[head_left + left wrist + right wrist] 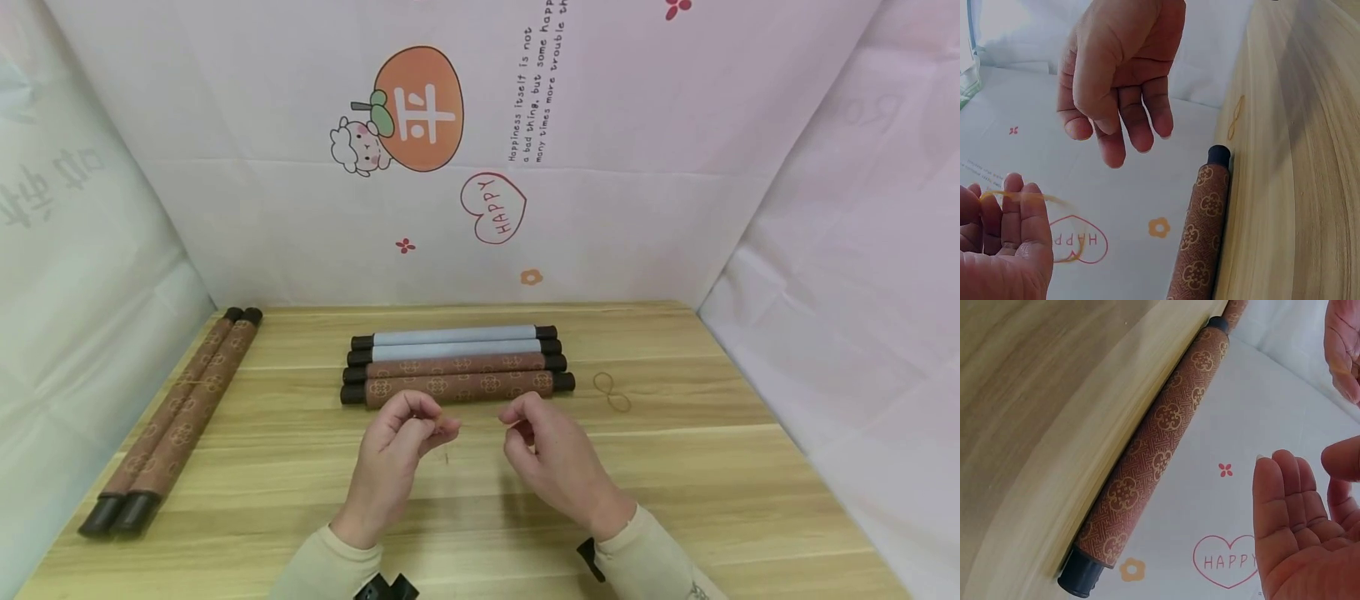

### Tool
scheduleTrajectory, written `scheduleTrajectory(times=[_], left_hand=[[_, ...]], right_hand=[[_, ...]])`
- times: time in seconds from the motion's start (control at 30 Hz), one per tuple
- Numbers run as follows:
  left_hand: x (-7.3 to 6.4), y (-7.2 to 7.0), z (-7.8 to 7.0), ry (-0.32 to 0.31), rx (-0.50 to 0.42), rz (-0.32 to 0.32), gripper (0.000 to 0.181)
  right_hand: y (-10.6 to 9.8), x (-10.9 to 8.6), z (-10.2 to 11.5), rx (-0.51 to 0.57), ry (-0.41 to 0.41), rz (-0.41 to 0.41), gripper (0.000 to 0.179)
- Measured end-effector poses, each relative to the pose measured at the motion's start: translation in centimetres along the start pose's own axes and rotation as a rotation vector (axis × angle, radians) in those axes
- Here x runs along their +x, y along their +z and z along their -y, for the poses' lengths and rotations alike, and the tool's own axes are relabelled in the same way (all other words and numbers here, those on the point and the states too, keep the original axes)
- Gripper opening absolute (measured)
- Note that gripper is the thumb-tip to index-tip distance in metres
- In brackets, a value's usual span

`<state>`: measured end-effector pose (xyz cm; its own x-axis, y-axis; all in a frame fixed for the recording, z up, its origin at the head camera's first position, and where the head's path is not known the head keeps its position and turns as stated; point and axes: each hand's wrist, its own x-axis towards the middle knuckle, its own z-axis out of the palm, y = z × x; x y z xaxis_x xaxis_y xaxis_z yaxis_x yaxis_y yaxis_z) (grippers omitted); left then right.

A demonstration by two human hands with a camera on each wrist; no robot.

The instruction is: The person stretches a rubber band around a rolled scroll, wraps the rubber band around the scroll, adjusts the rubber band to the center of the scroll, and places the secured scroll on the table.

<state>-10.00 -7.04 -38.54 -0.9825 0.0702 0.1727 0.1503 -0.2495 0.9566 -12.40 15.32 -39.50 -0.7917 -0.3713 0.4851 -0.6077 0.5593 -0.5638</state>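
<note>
Partly hidden yellow band (1054, 199): pinched in the left hand (397, 454), over the tabletop (712, 483), on the near side of a row of rolls. Fingers cover some of it, and the rest is thin and blurry, so its whole shape is hard to see.
Way the band points: the loop sticks out past the fingers in the left wrist view; in the head view a faint bit hangs to the near side.
Left hand: thumb and fingers squeeze the band; the left wrist view cuts part of this hand off.
Right hand (558, 462): loose, fingers a little bent, holding nothing I can see. In the head view its back hides some fingers.
Row of rolls: two blue rolls (453, 352) on the far side, two brown rolls (465, 387) on the near side. They lie side by side, long ways from left to right, with black ends. Fingertips hide bits of the nearest one.
Left pair of rolls (180, 417): brown too, running near to far, far ends leaning right. A faint line crosses them; I cannot tell what it is.
Loose band (611, 392): right of the row, twisted like an eight, slanting from far left to near right.
Sleeves (330, 567): cut off at the near edge.
</note>
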Motion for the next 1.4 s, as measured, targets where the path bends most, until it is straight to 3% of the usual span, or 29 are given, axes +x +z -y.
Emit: scheduleTrajectory(times=[0.13,0.2,0.33,0.43,0.53,0.63,0.83,1.0,1.17,1.4], left_hand=[[0.0,0.1,0.0,-0.026,0.042,0.052,0.019],[-0.1,0.2,0.0,-0.048,0.067,0.088,0.021],[-0.2,0.5,0.0,-0.075,0.107,0.163,0.024],[-0.3,0.6,0.0,-0.069,0.145,0.215,0.026],[-0.4,0.6,0.0,-0.058,0.179,0.251,0.03],[-0.5,0.6,0.0,-0.046,0.2,0.275,0.031],[-0.5,0.7,-0.1,-0.024,0.25,0.286,0.029],[-0.5,0.7,0.1,-0.005,0.293,0.263,0.032],[-0.3,0.6,0.7,0.034,0.411,0.238,0.031],[0.0,0.8,1.8,0.045,0.571,0.285,0.025]], right_hand=[[-0.1,0.2,0.6,0.097,0.059,0.045,0.018],[-0.1,0.5,1.1,0.199,0.122,0.108,0.021],[0.0,0.7,1.8,0.423,0.239,0.283,0.045],[0.1,0.7,2.1,0.58,0.274,0.39,0.053],[0.2,0.7,2.1,0.681,0.285,0.432,0.05],[0.3,0.6,2.0,0.673,0.261,0.438,0.039],[0.2,0.3,1.7,0.535,0.214,0.424,0.016],[-0.4,0.0,1.6,0.438,0.311,0.37,0.022],[-0.9,-0.2,1.5,0.492,0.384,0.321,0.029],[-1.1,-0.4,1.6,0.626,0.351,0.198,0.033]])
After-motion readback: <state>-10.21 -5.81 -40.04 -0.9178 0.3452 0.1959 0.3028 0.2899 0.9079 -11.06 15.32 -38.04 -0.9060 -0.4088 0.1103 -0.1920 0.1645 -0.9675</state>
